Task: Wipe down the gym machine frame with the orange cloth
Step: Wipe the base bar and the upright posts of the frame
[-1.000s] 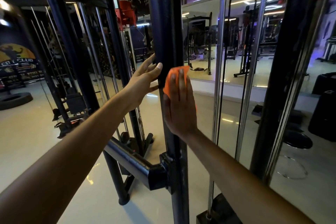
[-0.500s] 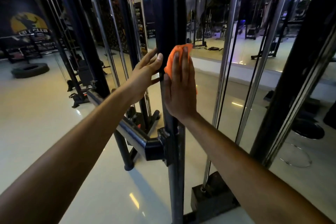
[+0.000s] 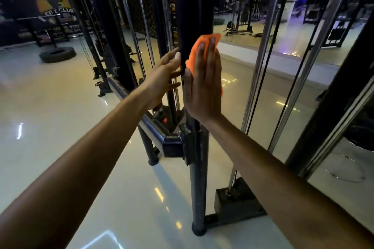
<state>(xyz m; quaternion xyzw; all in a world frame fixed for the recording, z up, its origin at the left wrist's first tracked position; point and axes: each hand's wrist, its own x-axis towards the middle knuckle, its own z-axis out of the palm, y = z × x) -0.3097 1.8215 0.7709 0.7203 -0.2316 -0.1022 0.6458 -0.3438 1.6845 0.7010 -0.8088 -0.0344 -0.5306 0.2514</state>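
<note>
Pressing the soft orange cloth (image 3: 199, 50) flat with straight fingers, the right hand (image 3: 202, 87) is wiping the rigid upright post (image 3: 194, 6); the left hand (image 3: 166, 73) is bracing it, fingers loosely extended.

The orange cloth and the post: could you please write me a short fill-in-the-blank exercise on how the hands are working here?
1. The cloth is pressed to the post by the ____ hand.
2. The cloth's colour is ____.
3. The left hand touches the post with ____ fingers.
4. On the floor at far left lies a black ____.

Missing words: right; orange; straight; tyre
</note>
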